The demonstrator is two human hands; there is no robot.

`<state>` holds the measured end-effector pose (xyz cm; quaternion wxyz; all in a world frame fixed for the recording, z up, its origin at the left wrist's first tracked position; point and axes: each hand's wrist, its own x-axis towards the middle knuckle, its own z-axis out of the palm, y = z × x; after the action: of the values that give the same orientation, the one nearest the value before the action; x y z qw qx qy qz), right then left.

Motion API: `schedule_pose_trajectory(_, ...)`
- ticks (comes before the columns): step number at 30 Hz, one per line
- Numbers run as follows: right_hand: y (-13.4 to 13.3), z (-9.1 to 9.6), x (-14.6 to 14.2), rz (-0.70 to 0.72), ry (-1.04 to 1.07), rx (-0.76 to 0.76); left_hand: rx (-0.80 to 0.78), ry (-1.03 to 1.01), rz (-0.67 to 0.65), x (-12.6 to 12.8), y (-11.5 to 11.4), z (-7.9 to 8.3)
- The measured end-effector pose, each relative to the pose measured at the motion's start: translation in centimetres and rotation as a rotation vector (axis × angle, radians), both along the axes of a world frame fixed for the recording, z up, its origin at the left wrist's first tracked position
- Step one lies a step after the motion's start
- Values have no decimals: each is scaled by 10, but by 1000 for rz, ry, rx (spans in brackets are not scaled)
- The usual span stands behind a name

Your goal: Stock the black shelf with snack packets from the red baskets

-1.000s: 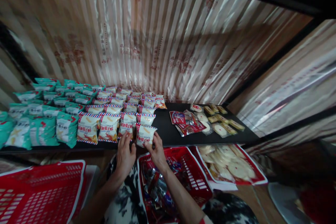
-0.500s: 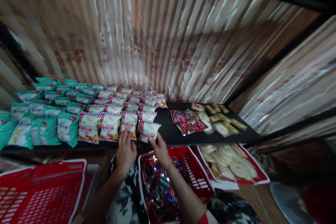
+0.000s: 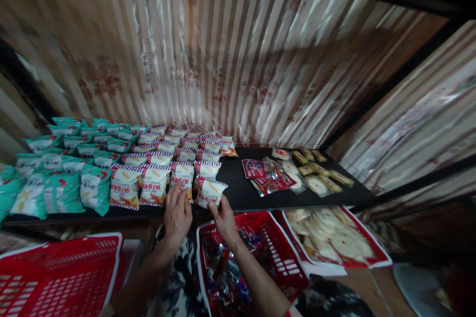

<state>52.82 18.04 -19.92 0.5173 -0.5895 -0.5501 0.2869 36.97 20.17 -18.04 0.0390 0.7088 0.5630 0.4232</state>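
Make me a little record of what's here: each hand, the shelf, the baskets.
Left hand: fingertips against a front-row white packet
Right hand: thumb and fingers on the last white packet of that row
Shelf: black; teal bags left, red packets right of the white ones
Middle basket: red, holding shiny packets
Right basket: red, holding pale round packs
Left basket: red

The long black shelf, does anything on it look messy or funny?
Yes, the flat red-and-silver foil packets right of centre. They lie crooked and overlapping in a loose heap, while the puffy white plastic bags stand mostly in rows. I see nothing spilled.
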Motion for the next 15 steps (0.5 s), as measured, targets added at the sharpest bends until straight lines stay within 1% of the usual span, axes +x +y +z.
schedule_pose_trajectory(2,-1,2,1,10,0,-6,39,37,-34,2,16,11)
schedule_pose_trajectory(4,-2,3,2,20,5,-21,43,97,-63,4,34,22)
schedule_pose_trajectory(8,-2,4,3,26,-11,-30,22,292,-106,6,65,39)
schedule_pose_trajectory(11,-3,4,2,12,-16,-38,12,400,-92,5,81,46)
schedule_pose_trajectory(15,-3,4,0,-3,3,-17,10,470,-102,1,93,47)
